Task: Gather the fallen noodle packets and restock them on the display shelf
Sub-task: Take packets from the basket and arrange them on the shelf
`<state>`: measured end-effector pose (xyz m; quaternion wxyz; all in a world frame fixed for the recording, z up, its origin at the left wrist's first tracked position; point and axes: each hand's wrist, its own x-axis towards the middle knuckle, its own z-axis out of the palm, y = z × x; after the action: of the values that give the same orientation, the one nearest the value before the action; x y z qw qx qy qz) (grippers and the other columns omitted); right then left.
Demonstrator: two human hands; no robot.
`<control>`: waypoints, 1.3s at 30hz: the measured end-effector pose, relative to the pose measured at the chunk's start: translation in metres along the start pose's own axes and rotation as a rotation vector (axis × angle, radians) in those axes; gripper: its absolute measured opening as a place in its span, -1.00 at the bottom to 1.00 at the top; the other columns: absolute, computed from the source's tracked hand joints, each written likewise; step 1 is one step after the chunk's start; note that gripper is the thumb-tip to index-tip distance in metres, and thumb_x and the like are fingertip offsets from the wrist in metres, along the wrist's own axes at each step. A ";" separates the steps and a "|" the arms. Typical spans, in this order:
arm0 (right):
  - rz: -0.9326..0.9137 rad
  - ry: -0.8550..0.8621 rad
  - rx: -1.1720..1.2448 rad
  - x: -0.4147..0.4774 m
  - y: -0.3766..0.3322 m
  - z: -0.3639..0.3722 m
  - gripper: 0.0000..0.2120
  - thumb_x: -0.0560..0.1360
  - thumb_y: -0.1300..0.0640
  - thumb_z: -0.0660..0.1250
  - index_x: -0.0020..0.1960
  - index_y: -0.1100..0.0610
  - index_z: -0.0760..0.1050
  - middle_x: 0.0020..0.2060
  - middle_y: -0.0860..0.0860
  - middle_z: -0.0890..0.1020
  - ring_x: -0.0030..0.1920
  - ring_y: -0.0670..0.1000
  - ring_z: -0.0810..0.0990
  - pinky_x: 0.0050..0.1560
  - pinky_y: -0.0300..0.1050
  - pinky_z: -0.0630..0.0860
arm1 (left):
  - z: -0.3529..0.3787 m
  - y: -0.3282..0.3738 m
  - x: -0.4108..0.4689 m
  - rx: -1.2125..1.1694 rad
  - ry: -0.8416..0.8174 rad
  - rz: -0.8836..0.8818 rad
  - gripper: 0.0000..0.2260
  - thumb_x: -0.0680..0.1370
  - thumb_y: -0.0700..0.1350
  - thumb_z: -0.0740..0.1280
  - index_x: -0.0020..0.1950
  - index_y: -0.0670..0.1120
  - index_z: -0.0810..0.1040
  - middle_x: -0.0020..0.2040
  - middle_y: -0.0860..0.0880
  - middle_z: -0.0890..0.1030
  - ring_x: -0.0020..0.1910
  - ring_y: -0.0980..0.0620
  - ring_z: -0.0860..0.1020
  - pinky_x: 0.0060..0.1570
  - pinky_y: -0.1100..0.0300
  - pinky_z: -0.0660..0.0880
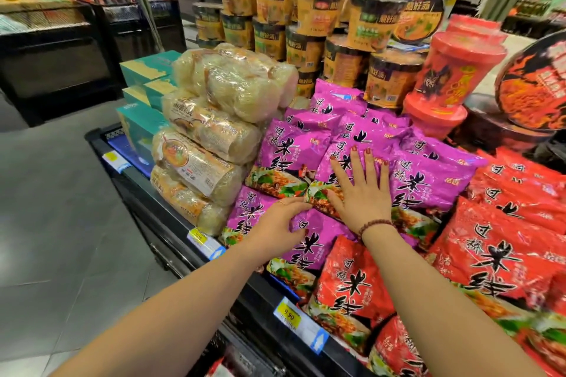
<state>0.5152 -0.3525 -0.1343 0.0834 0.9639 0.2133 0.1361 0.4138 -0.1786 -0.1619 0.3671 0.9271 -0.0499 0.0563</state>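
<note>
On the shelf [147,193], right hand [363,196] lies flat on a purple packet [320,190] while left hand [275,225] pinches its near corner, seemingly seating it; next, squaring it calls for a gentle push.

Dark red polish on the nails [354,148] of my right hand [364,196], plus a reddish-brown beaded bracelet [375,225] on that wrist. Maybe a thin ring [280,202] on my left hand [275,223], too blurry tbh.
</note>
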 end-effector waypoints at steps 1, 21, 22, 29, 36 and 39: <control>-0.003 0.019 0.019 -0.002 -0.002 -0.006 -0.39 0.59 -0.26 -0.08 0.56 -0.10 -0.13 0.56 0.10 -0.12 0.55 0.19 -0.19 0.48 0.24 -0.25 | -0.004 -0.001 -0.004 0.003 0.010 0.009 -0.55 0.52 -0.16 0.40 0.40 -0.07 0.46 0.42 -0.01 0.42 0.44 0.08 0.30 0.35 0.37 0.13; -0.419 -0.019 0.483 -0.172 -0.220 0.005 -0.52 0.38 -0.04 0.36 0.23 0.18 0.52 0.16 0.15 0.56 0.15 0.18 0.53 0.10 0.06 0.52 | -0.061 -0.182 -0.301 0.321 0.212 -0.488 -0.56 0.38 0.11 0.20 0.06 -0.13 0.64 -0.06 -0.13 0.65 -0.01 -0.22 0.57 -0.03 0.00 0.55; -0.439 -0.055 0.484 -0.180 -0.230 0.016 -0.51 0.37 -0.03 0.39 0.23 0.18 0.52 0.16 0.15 0.57 0.15 0.18 0.54 0.09 0.06 0.52 | -0.056 -0.192 -0.315 0.328 0.188 -0.541 -0.53 0.37 0.13 0.19 0.08 -0.13 0.64 -0.04 -0.13 0.65 0.00 -0.23 0.57 -0.03 -0.02 0.56; -0.499 -0.376 0.527 -0.220 -0.278 0.111 -0.51 0.35 0.00 0.39 0.21 0.22 0.52 0.14 0.18 0.57 0.11 0.24 0.56 0.08 0.09 0.56 | 0.013 -0.238 -0.391 0.314 0.078 -0.769 -0.48 0.38 0.14 0.24 0.23 -0.11 0.57 0.15 -0.13 0.58 0.14 -0.22 0.50 0.11 -0.07 0.49; -0.425 -0.639 0.528 -0.250 -0.303 0.226 -0.50 0.49 -0.03 0.35 0.37 0.11 0.38 0.31 0.07 0.45 0.35 0.13 0.34 0.34 0.05 0.33 | 0.116 -0.268 -0.418 0.205 0.127 -0.936 -0.53 0.45 -0.02 0.44 0.32 -0.14 0.53 0.32 -0.16 0.49 0.35 -0.19 0.40 0.28 -0.06 0.40; -0.406 -0.720 0.519 -0.259 -0.312 0.281 -0.52 0.50 -0.01 0.35 0.36 0.12 0.37 0.29 0.08 0.45 0.33 0.14 0.33 0.32 0.04 0.32 | 0.164 -0.288 -0.413 0.185 0.136 -0.940 -0.53 0.45 -0.02 0.44 0.32 -0.13 0.52 0.30 -0.13 0.50 0.33 -0.16 0.41 0.29 -0.03 0.41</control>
<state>0.2517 -0.2147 -0.5277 -0.0664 0.8775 0.3816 -0.2827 0.0555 -0.0607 -0.5333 0.2712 0.8723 0.4037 -0.0508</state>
